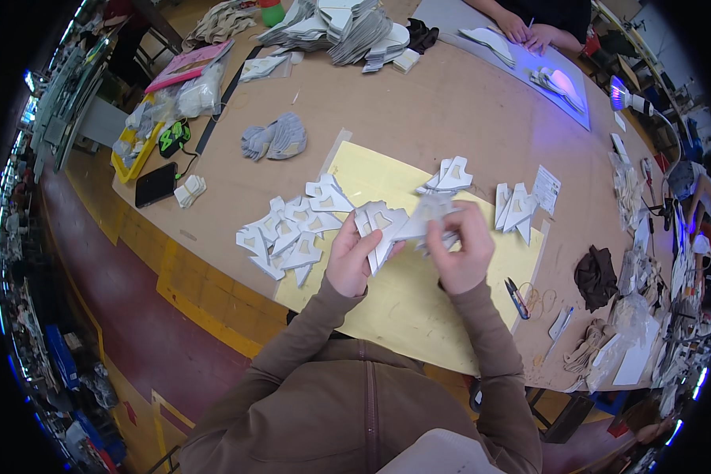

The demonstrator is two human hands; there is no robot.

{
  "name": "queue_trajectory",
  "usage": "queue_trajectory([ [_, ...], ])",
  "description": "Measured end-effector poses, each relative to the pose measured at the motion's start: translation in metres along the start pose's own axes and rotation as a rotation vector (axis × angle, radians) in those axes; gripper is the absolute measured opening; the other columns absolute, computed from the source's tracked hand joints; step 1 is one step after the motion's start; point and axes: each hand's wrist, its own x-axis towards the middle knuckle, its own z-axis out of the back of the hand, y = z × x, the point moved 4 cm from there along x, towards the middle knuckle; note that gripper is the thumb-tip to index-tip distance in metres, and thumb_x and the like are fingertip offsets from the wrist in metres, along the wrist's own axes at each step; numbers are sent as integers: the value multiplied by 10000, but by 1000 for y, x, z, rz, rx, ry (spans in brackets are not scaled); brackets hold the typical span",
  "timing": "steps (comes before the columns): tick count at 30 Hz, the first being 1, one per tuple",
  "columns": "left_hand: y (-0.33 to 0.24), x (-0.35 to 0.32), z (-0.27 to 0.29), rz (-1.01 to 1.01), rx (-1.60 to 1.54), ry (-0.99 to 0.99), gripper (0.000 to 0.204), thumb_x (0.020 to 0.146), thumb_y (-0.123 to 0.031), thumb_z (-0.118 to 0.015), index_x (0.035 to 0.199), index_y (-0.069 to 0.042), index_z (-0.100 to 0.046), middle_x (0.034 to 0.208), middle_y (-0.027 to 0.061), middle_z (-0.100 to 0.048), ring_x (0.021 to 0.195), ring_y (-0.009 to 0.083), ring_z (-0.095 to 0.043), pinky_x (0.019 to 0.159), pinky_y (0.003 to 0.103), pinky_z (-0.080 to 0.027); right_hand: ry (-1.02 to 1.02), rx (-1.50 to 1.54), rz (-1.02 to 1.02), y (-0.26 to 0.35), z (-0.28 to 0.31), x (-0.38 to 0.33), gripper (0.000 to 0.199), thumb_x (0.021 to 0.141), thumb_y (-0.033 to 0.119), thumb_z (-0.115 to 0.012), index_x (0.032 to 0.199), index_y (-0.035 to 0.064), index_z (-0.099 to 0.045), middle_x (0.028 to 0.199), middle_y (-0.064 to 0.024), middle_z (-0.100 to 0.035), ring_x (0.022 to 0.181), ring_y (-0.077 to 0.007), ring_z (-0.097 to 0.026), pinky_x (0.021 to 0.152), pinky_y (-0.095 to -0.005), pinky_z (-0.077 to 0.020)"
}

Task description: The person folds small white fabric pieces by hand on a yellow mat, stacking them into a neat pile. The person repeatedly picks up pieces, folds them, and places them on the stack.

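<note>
- White-and-grey cut-out pieces (396, 222): flat and angular, with openings cut through, overlapping in a loose fan and tilted, pinched in the left hand (351, 259).
- Blurred greyish cut-out material (425, 216): in the right hand (466, 251), just beside the fan; its count is unclear.

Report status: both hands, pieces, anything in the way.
Left hand holding white pieces. Right hand pinching more pieces, blurred. Snips to the right, clear of hands.

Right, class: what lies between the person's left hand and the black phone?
In the head view, from the left hand to the black phone: white cut-out pieces partly on a yellow sheet, brown tabletop, then a small white bundle.
</note>
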Motion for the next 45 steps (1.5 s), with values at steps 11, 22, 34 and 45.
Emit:
queue_trajectory([
  [11,0,4,10,-122,246,50,430,902,62,-562,1311,23,-436,1159,147,-620,1056,205,-633,886,326,-539,205,101,-31,-5,-4,3,226,829,-5,-632,1038,-10,-548,968,-75,-573,720,-119,-528,604,-260,-440],
  [22,-13,11,30,-165,229,-45,406,905,50,-582,1292,34,-461,1146,111,-627,1033,150,-625,894,279,-501,-117,558,-520,-94,5,33,406,893,71,-651,1264,-40,-529,1073,-86,-627,867,-97,-610,762,-238,-498],
  [34,-6,12,42,-109,88,-48,471,899,72,-543,1353,26,-427,1222,117,-599,1095,171,-603,938,298,-481,-34,334,-374,-121,-61,8,382,859,-43,-554,1236,14,-533,1287,-153,-507,1192,-278,-503,993,-342,-420],
  [45,-19,6,31,-224,288,80,510,907,75,-556,1386,27,-388,1237,121,-575,1129,154,-572,952,283,-455,148,279,-225,-25,-44,21,344,889,72,-637,1212,-18,-559,1251,-156,-539,1152,-248,-533,965,-347,-444],
])
